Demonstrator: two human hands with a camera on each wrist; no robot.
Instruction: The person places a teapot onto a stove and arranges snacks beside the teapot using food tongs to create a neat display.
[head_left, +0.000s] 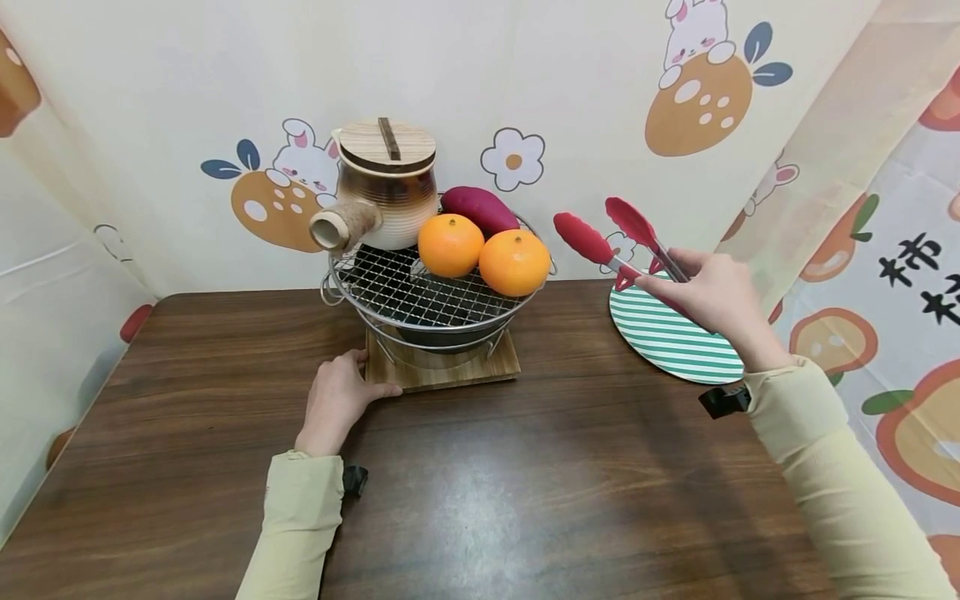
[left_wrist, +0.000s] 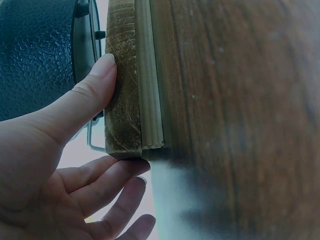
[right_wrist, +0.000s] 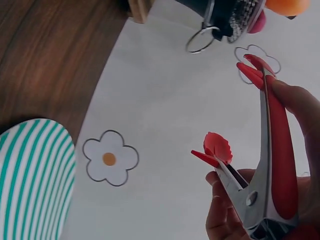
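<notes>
My left hand [head_left: 335,398] grips the near left corner of a wooden board [head_left: 450,377]. In the left wrist view its thumb lies along the board's front edge [left_wrist: 122,100], and fingertips touch the end. On the board stands a dark round stove [left_wrist: 37,55] with a wire grill [head_left: 427,292] on top. The grill carries a brown-and-cream teapot [head_left: 393,204] with a wooden lid, two oranges [head_left: 514,262] and a purple sweet potato [head_left: 480,208]. My right hand [head_left: 716,296] holds red-tipped tongs [head_left: 588,239] in the air, their arms spread with nothing between the tips.
A round green-and-white striped mat [head_left: 675,337] lies on the brown wooden table [head_left: 525,492] at the right, below the tongs. Behind the table hangs a pale curtain [head_left: 465,67] printed with rabbits, fruit and flowers, and another printed sheet [head_left: 915,333] hangs at the right.
</notes>
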